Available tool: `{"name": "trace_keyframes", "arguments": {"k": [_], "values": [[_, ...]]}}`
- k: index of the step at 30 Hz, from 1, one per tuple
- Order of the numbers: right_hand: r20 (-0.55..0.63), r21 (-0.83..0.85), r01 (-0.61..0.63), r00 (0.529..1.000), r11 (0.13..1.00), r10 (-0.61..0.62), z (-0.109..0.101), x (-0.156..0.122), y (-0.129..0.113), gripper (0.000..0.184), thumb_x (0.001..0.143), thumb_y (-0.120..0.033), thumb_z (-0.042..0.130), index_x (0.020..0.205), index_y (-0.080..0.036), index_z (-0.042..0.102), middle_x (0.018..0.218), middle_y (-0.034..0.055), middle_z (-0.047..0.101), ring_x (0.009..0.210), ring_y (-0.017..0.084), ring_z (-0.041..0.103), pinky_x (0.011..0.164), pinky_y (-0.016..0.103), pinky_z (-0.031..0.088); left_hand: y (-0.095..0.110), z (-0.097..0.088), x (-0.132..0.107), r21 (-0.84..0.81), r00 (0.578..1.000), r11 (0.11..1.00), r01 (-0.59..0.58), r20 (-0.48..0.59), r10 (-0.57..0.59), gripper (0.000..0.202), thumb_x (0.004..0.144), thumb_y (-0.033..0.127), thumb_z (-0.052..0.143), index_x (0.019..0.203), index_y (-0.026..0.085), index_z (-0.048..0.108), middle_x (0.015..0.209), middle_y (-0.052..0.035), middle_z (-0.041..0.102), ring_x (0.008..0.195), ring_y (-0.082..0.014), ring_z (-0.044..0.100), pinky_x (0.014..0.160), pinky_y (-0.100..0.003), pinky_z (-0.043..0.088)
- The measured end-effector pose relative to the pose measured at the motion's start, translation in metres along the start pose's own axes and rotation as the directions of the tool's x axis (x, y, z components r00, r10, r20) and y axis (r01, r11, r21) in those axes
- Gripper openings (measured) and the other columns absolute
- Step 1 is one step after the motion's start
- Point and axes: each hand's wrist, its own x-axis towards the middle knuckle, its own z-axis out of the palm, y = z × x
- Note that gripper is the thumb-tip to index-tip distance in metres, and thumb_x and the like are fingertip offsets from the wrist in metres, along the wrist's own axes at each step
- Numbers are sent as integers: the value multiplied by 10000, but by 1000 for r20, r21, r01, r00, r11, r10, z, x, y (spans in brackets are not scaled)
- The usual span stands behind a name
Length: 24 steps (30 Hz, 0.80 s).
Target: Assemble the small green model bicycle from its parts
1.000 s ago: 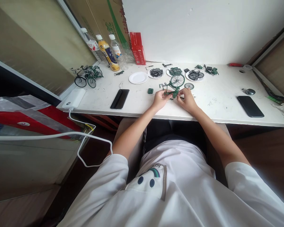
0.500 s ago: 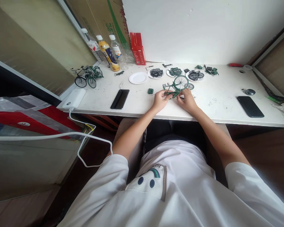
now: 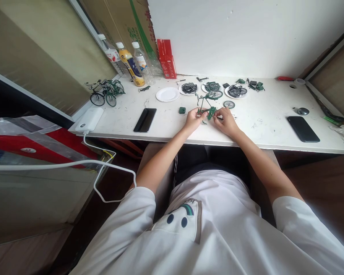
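Between my hands, over the front middle of the table, is a green model bicycle (image 3: 208, 102) with one spoked wheel at its far end. My left hand (image 3: 194, 119) pinches the near left part of its frame. On the other side, my right hand (image 3: 226, 120) has its fingers closed at the bicycle's near right end, by a green rear part (image 3: 211, 112); whether it also holds a small dark piece is too small to tell. A loose spoked wheel (image 3: 229, 104) lies just beyond my right hand. Left of the bicycle sits a small green box-like part (image 3: 182, 110).
Plates of parts, including a plate of black pieces (image 3: 189, 88), stand behind the bicycle beside a bare white plate (image 3: 167, 94). Assembled model bicycles (image 3: 106, 92) and bottles (image 3: 130, 63) are at left. One phone (image 3: 145, 120) lies left, another phone (image 3: 303, 129) right.
The bicycle has turned and tipped in my hands: its wheel, seen round and broad before, now looks flatter and lies farther back. The loose wheel is now fully uncovered.
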Motion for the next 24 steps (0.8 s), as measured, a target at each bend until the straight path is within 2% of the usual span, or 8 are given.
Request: {"name": "trace_keyframes", "arguments": {"k": [4, 9, 15, 24], "values": [[21, 22, -10, 1000, 1000, 10, -1, -1, -2, 267, 1040, -514, 601, 908, -284, 567, 954, 105, 721, 933, 326, 606, 921, 542, 505, -1, -1, 0, -15, 1000, 1000, 11, 1, -11, 461, 821, 527, 912, 1109, 186, 799, 1108, -87, 814, 968, -200, 758, 822, -299, 631], [68, 64, -23, 997, 998, 18, -3, -2, -2, 309, 1031, -560, 615, 914, -274, 601, 948, 106, 734, 933, 318, 624, 906, 526, 525, 3, 0, -1, -42, 999, 999, 14, 30, -13, 491, 803, 557, 924, 1111, 193, 809, 1117, -87, 825, 997, -203, 776, 918, -333, 637], [91, 71, -19, 996, 997, 12, -4, -2, -2, 314, 1031, -565, 617, 924, -270, 621, 942, 118, 741, 929, 319, 633, 883, 520, 535, 5, -1, -2, -58, 998, 998, 38, 53, -35, 513, 802, 570, 925, 1136, 195, 817, 1091, -83, 835, 940, -191, 769, 885, -328, 632], [96, 60, -13, 995, 998, 7, -1, -2, -1, 358, 1026, -622, 611, 914, -282, 617, 926, 105, 724, 928, 329, 620, 875, 548, 540, 3, -3, -1, -68, 996, 996, 52, 73, -47, 509, 816, 545, 926, 1155, 184, 814, 1099, -90, 831, 939, -193, 774, 910, -332, 624]]}}
